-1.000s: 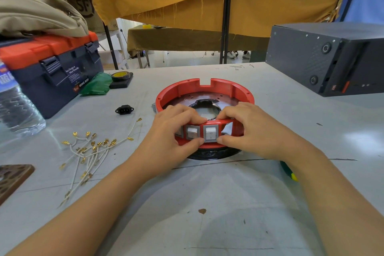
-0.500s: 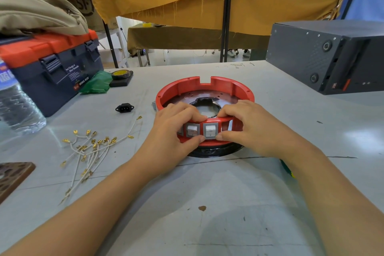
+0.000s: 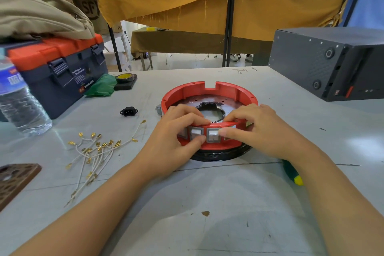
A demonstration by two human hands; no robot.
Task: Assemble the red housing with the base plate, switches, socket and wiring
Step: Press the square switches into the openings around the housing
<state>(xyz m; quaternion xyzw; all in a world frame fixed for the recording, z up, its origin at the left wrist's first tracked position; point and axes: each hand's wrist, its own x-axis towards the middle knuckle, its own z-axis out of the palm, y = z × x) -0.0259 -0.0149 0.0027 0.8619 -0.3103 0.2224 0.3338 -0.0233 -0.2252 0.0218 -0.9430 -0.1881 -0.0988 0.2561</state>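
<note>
On table, red housing (image 3: 209,91), seemingly four switches (image 3: 214,135)

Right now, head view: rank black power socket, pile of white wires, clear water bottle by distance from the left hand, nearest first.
1. Black power socket, just left of the left hand.
2. Pile of white wires with brass terminals, left and nearer the camera.
3. Clear water bottle, far left edge.

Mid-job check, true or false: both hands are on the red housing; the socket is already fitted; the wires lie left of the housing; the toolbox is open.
1. Both hands, left hand and right hand, grip the red housing: true.
2. The socket is fitted: false, it lies loose on the table.
3. The wires lie left of the housing: true.
4. The toolbox is open: false, its lid is down.
</note>
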